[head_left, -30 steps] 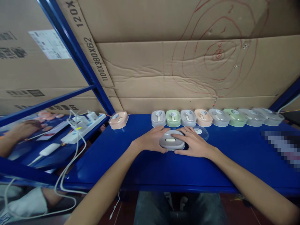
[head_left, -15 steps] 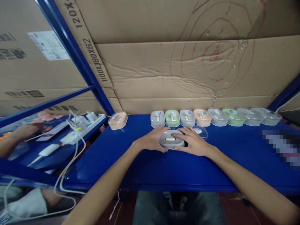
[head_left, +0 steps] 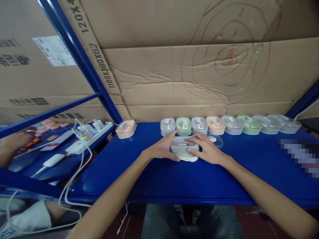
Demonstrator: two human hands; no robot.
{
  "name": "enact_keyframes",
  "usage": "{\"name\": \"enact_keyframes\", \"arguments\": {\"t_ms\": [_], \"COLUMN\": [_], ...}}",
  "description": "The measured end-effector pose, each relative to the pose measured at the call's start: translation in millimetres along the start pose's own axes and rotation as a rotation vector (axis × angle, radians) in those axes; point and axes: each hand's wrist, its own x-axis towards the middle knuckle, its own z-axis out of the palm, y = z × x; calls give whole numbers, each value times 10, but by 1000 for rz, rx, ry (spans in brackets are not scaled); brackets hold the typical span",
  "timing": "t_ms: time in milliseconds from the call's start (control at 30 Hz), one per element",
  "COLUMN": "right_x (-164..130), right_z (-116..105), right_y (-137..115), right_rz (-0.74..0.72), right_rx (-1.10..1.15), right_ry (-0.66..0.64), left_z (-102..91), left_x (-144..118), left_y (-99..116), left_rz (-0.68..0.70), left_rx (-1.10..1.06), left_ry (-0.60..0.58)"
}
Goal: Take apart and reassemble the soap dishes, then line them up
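Between my hands, on the blue table, sits a grey plastic box (head_left: 181,150) with a white oblong piece on its top and a cream base showing along its near edge. My left hand (head_left: 163,147) wraps around the left side, thumb low at the front. From the right, my right hand (head_left: 208,149) holds it with fingers over the top and thumb on the front. A clear lid (head_left: 216,140) with a round sticker lies flat just behind my right hand, which partly hides it.
Several similar lidded boxes in grey, green (head_left: 183,126) and peach (head_left: 215,125) line the back of the blue table (head_left: 139,179). One peach box (head_left: 126,128) stands apart at left. A power strip (head_left: 82,142) with cables and another person's hand (head_left: 17,146) are beyond the blue frame.
The grey box has tilted or been lifted at the front, so its cream base now shows. My right thumb has moved onto its front face. The other person's hand at left has shifted slightly.
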Motion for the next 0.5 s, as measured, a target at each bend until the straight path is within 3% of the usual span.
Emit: {"name": "enact_keyframes", "arguments": {"t_ms": [100,267,367,500], "right_x": [8,35,23,-27], "right_z": [-1,-70,-169,-246], "right_y": [16,52,47,-49], "right_rz": [28,104,115,-56], "right_rx": [89,165,164,106], "right_ry": [69,261,365,299], "left_z": [-14,-23,-33,-61], "left_x": [-5,17,41,61], "left_y": [-11,-38,-34,-56], "left_rz": [-18,72,108,150], "left_rx": [-41,-87,1,182], "left_ry": [11,28,41,67]}}
